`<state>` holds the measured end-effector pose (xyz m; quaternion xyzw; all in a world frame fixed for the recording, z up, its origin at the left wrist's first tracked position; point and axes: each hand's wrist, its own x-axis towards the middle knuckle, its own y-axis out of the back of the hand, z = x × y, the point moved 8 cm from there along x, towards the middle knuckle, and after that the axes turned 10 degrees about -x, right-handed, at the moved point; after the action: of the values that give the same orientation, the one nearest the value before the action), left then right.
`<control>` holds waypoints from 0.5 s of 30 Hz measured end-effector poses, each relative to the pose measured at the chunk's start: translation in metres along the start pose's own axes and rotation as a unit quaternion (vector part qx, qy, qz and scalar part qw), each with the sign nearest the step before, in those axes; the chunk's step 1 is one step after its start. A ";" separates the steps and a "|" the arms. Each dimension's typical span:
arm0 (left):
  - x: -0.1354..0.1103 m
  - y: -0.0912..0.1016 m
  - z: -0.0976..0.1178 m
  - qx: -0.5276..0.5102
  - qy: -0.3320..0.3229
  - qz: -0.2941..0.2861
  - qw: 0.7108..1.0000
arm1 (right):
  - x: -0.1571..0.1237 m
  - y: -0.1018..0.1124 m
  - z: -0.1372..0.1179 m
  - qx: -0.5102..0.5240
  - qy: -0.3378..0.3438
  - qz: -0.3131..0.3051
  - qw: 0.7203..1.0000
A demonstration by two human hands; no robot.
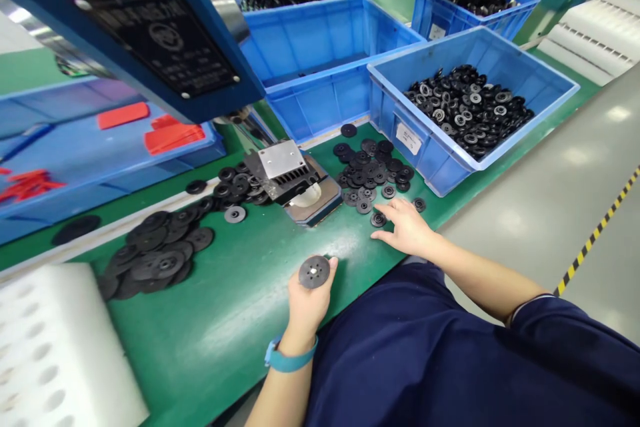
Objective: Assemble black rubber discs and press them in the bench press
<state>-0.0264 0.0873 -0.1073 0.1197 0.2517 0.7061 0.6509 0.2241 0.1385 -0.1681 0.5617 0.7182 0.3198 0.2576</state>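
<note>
My left hand (306, 303) is closed on a dark round disc (314, 272) with small holes round a white centre, its face turned up. To the right, my right hand (406, 230) is open, thumb and fingers apart around a small black ringed disc (379, 219) on the green table; whether the fingers touch it I cannot tell. Just beyond lies a loose heap of similar black discs (370, 170). A press fixture (316, 197) with a metal block (283, 160) above it stands between that heap and another pile of larger black discs (157, 260) at the left.
The blue press head (130, 33) overhangs the upper left. A blue bin (475, 103) full of black ringed parts stands at the right, beside another blue bin (320, 47). Red pieces (173, 137) lie in a left blue tray (100, 197). White foam (80, 347) occupies the lower left.
</note>
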 end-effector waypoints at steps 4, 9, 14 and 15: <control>0.000 -0.002 0.016 0.009 -0.038 -0.004 0.999 | 0.001 0.004 0.004 0.000 0.025 -0.047 0.999; 0.000 -0.004 0.018 0.006 -0.044 -0.007 0.999 | 0.013 0.002 0.007 -0.014 0.065 -0.056 0.996; -0.001 -0.006 0.017 0.024 -0.055 -0.013 0.998 | 0.008 0.016 -0.030 0.097 0.097 0.045 0.990; -0.001 -0.006 0.018 0.025 -0.061 -0.015 0.998 | 0.002 0.023 -0.045 0.137 0.116 0.081 0.980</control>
<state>-0.0124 0.0900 -0.0952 0.1753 0.2309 0.6814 0.6721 0.2051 0.1365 -0.1213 0.6070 0.7325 0.3010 0.0664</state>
